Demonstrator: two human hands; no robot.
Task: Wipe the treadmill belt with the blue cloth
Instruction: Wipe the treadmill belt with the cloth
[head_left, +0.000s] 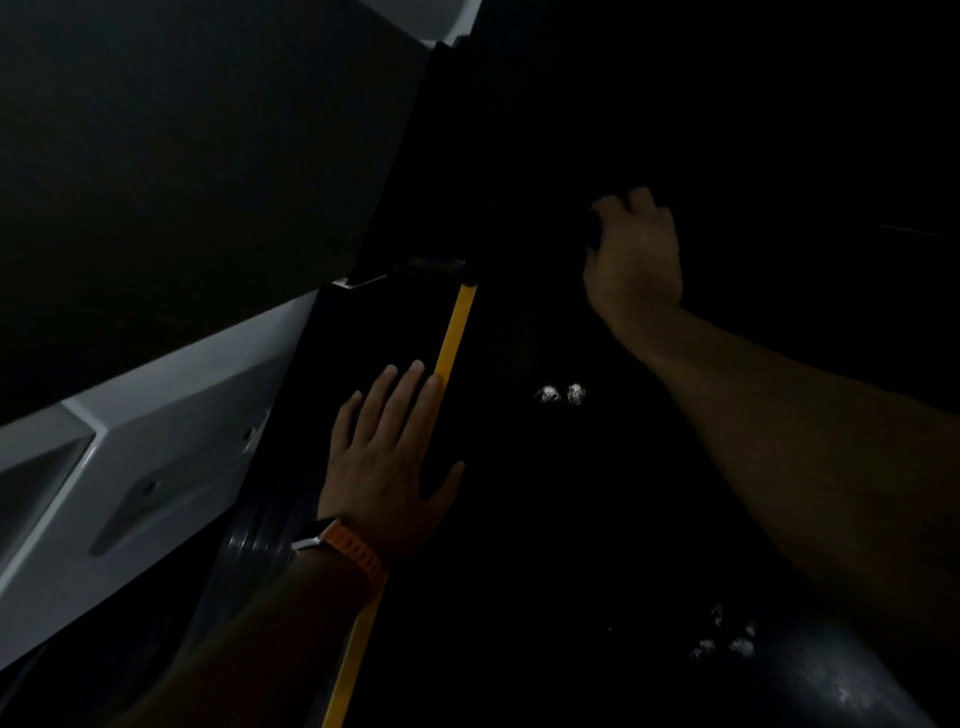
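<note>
Two hands are at work in very dim light. The right hand (634, 254) is stretched forward over the treadmill belt (545, 493), knuckles up and fingers clenched. A dark wad peeks out on its thumb side, most likely the blue cloth (594, 231), though its colour is lost in the gloom. Nearer the person than that grip and off to its left, the left hand (384, 457) lies flat with straight fingers. It holds nothing and braces on the black side rail (363, 332), its fingertips touching the yellow stripe (452, 332). A watch on an orange strap (358, 551) sits at its wrist. The wiping stroke seems to be at its far reach, so the next move calls for drawing the cloth back along the belt under steady downward pressure.
</note>
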